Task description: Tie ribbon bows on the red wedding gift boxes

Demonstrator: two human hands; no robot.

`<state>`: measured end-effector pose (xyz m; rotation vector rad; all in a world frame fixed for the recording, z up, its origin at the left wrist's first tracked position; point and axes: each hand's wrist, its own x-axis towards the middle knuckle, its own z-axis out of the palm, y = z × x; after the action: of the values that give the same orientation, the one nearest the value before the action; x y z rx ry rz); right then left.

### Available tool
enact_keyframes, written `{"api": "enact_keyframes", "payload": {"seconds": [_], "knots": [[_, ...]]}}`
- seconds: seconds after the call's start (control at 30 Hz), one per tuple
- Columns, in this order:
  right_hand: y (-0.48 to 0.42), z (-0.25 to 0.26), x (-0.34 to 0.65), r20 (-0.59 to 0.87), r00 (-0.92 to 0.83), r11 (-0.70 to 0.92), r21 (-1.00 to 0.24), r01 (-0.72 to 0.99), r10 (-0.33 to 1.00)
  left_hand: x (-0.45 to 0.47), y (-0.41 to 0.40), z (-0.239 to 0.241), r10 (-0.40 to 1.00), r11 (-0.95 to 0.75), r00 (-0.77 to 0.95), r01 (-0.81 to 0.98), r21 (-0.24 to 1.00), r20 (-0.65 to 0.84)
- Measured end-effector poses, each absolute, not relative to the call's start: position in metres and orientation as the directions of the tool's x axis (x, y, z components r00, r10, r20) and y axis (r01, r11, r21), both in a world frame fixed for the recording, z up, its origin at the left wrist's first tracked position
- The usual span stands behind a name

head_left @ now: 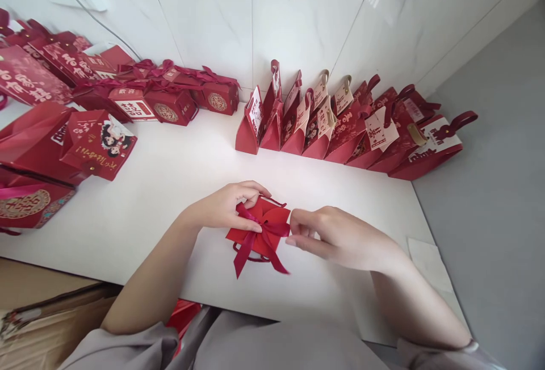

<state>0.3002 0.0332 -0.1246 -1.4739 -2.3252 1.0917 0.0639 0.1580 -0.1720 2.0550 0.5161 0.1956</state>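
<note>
- With our left hand (232, 208) we are grasping the red box (269, 207), thumb pressing at the middle of the ribbon bow (277, 228), fingers bending toward the far edge.
- We are holding the curled fingers of our right hand (340, 236) at the bow's right loop; whether they are gripping the satin or only resting beside it, we cannot tell.
- While the thumb is pinning the knot, we are probably doing best by shaping the loops gently and evenly (a hard tug could be buckling the folded top).
- We are wisely minding the cord handle (255, 259) below the bow, so no tail is snagging on it.
- We are working with the box just below the centre of the frame, on the white table (340, 188); its folded top is hiding any contents.
- In the upper right, we are seeing peaked boxes (340, 134) standing in rows.
- In the upper left, bow-tied boxes (174, 108) are sitting closed; we are not seeing inside.
</note>
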Motion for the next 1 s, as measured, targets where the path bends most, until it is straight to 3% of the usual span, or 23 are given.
{"api": "enact_keyframes", "payload": {"seconds": [0.17, 0.27, 0.37, 0.53, 0.63, 0.77, 1.0], "knots": [[0.03, -0.141, 0.276, -0.276, -0.462, 0.302, -0.468, 0.831, 0.843, 0.069, 0.157, -0.179, 0.576, -0.438, 0.817, 0.308, 0.845, 0.001], [0.034, -0.146, 0.273, -0.175, -0.332, 0.254, -0.357, 0.899, 0.927, 0.07, 0.159, -0.184, 0.676, -0.412, 0.735, 0.319, 0.854, 0.051], [0.039, -0.148, 0.281, -0.066, -0.232, 0.204, -0.29, 0.935, 0.97, 0.068, 0.163, -0.187, 0.671, -0.336, 0.742, 0.284, 0.898, 0.016], [0.038, -0.147, 0.295, 0.13, -0.214, 0.251, -0.531, 0.809, 0.968, 0.065, 0.167, -0.19, 0.661, -0.252, 0.749, 0.273, 0.929, -0.041], [0.037, -0.143, 0.299, 0.19, -0.361, 0.395, -0.631, 0.667, 0.913, 0.065, 0.168, -0.193, 0.648, -0.234, 0.76, 0.261, 0.936, -0.049], [0.039, -0.14, 0.302, 0.126, -0.565, 0.505, -0.633, 0.587, 0.816, 0.065, 0.17, -0.194, 0.647, -0.206, 0.761, 0.239, 0.949, -0.052], [0.045, -0.14, 0.305, 0.025, -0.604, 0.511, -0.56, 0.652, 0.797, 0.065, 0.169, -0.191, 0.677, -0.279, 0.735, 0.294, 0.914, -0.029]]}}
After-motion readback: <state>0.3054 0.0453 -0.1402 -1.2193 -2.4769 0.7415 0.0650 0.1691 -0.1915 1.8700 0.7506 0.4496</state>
